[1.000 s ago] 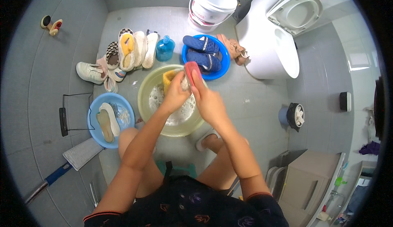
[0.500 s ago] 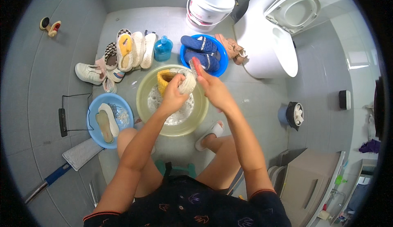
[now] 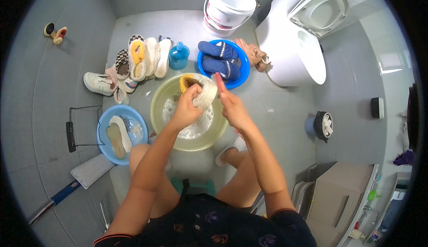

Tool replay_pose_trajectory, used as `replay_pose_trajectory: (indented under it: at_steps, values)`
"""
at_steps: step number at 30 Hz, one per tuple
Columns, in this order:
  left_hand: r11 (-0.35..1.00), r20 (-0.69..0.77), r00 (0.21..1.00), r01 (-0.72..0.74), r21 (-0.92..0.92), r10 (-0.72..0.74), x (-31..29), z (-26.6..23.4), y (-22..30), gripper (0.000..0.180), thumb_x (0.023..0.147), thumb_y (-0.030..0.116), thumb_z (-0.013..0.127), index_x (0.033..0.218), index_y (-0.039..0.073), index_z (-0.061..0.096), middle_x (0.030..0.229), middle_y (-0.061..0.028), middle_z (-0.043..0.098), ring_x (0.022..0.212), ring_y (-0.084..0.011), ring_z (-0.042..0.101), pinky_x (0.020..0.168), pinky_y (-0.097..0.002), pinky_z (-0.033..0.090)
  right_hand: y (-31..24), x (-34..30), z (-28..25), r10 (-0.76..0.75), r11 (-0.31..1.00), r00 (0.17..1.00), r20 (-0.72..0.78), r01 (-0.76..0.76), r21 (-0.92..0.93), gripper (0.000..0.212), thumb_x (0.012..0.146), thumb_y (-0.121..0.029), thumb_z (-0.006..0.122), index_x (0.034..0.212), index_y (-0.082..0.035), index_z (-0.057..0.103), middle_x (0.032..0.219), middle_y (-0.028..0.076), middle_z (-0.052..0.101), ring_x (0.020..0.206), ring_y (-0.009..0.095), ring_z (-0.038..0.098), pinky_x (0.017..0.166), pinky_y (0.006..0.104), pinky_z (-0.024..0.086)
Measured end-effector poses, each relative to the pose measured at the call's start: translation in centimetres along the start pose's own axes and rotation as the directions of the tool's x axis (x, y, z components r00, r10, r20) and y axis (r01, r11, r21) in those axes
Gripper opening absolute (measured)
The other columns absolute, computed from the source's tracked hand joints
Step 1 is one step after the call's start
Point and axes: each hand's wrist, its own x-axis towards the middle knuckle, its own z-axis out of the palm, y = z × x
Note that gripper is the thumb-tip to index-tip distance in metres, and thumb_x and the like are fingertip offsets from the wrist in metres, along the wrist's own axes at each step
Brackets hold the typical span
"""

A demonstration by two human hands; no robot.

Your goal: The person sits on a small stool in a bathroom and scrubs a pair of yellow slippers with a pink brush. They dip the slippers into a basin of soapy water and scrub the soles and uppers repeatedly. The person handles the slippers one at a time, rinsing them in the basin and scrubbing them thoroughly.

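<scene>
My left hand [image 3: 189,107] is closed around a shoe with a yellow upper and a white sole [image 3: 206,95], tilted over a yellow-green basin [image 3: 157,129]. White suds float on the water [image 3: 194,129] inside. In my right hand [image 3: 235,110] is a scrubbing brush with a red back [image 3: 219,81], its pale bristles turned toward the sole's right edge. Whether the bristles touch the sole is hard to tell. Both hands are above the basin's right half.
Behind the basin sit a blue tub [image 3: 244,75] holding navy slippers [image 3: 220,67], a blue bottle [image 3: 179,56] and several shoes [image 3: 139,59]. At left, a light-blue basin [image 3: 102,135] contains insoles [image 3: 117,142]. A white bucket [image 3: 227,8] and toilet [image 3: 292,51] stand farther back.
The brush has come down and slightly right alongside the shoe, and stands more upright. The shoe has turned a little, with its sole facing the brush. The whole view has shifted slightly.
</scene>
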Motion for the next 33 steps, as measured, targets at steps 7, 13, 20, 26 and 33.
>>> replay_pose_trajectory:
  at_steps: [7,13,20,26,33]
  values:
    - [0.998,-0.006,0.999,0.037,0.044,-0.037,0.6,-0.1,-0.4,0.028,0.064,-0.015,0.055,0.081,0.004,0.045,0.082,0.0020,0.046,0.083,-0.0053,0.046,0.075,-0.0210,0.039,-0.4,-1.5,-1.1,0.086,0.988,0.948,-0.307,-0.041,0.148,0.077,0.092,-0.029,0.064,0.149,0.001,0.023,0.104,0.007,0.061,0.069,0.008,0.052,0.060,0.0230,0.045]
    - [0.978,0.072,0.997,-0.050,0.201,0.036,-0.1,0.8,0.6,0.023,0.065,-0.013,0.056,0.077,0.003,0.046,0.073,-0.0006,0.045,0.075,-0.0098,0.046,0.070,-0.0253,0.038,0.3,-0.1,-0.7,0.012,0.980,0.954,-0.299,0.048,0.193,0.082,0.087,-0.022,0.071,0.147,0.008,0.023,0.102,0.007,0.062,0.075,0.007,0.055,0.065,0.0235,0.048]
    - [0.962,0.016,1.000,-0.004,0.272,0.000,0.0,0.7,-0.9,0.023,0.060,-0.013,0.052,0.074,0.003,0.045,0.073,-0.0038,0.044,0.075,-0.0149,0.045,0.069,-0.0270,0.037,-1.1,-5.4,-1.5,0.049,0.999,0.998,-0.047,-0.048,0.023,0.061,0.093,-0.014,0.060,0.149,-0.011,0.035,0.086,0.000,0.059,0.067,0.009,0.051,0.063,0.0244,0.046]
    - [0.904,0.120,0.992,-0.087,0.418,0.039,-0.9,2.0,-0.6,0.023,0.060,-0.015,0.049,0.076,0.001,0.050,0.072,-0.0118,0.048,0.075,-0.0280,0.048,0.068,-0.0346,0.038,-0.6,-2.7,-2.9,0.128,0.989,0.991,0.043,-0.124,-0.084,0.053,0.096,-0.023,0.052,0.146,-0.011,0.038,0.074,0.001,0.053,0.061,0.010,0.048,0.059,0.0273,0.044]
    - [0.953,-0.039,0.999,-0.002,0.302,0.014,0.1,1.1,-2.7,0.023,0.061,-0.016,0.048,0.077,0.001,0.049,0.072,-0.0120,0.048,0.075,-0.0273,0.052,0.071,-0.0335,0.042,0.4,-4.3,-0.2,-0.076,0.897,0.997,0.035,0.084,-0.434,0.053,0.094,-0.025,0.054,0.144,-0.013,0.039,0.092,0.026,0.065,0.082,0.032,0.065,0.077,0.0354,0.049]
